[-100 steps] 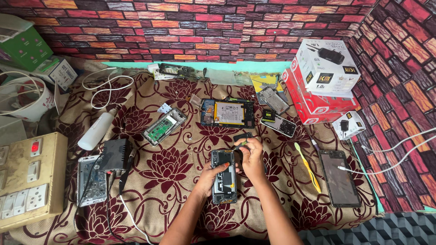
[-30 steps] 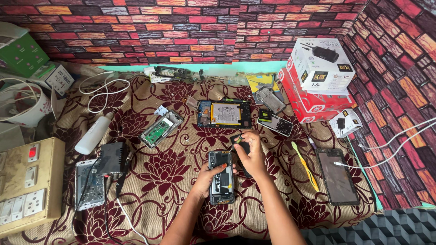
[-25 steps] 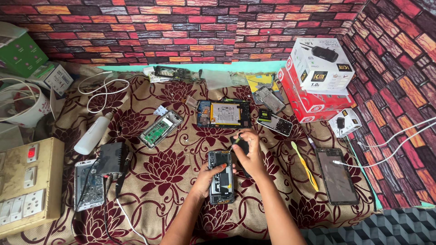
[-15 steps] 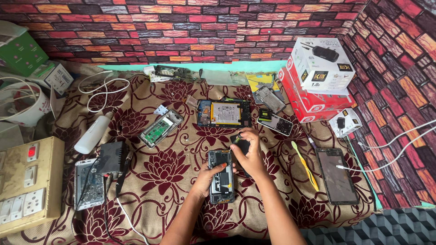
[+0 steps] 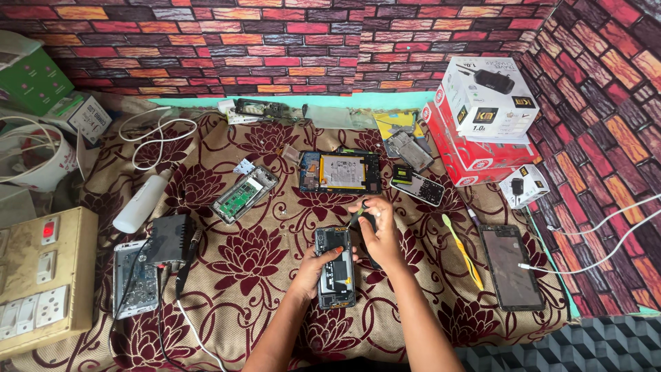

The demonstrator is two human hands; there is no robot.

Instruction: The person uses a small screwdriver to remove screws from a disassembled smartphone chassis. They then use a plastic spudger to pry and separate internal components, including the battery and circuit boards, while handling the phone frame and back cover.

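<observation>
Hands working on opened phone (image 5: 335, 269): left hand (image 5: 313, 270) is pinning it flat, right hand (image 5: 377, 238) is pinching screwdriver (image 5: 356, 218), best kept upright over screw.

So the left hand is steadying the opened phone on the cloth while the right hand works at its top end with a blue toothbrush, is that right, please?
Not quite. The left hand does steady the opened phone on the cloth, but the right hand works at its top end with a small dark-handled tool. The toothbrush is yellow and lies untouched to the right. The head view shows this.
</observation>
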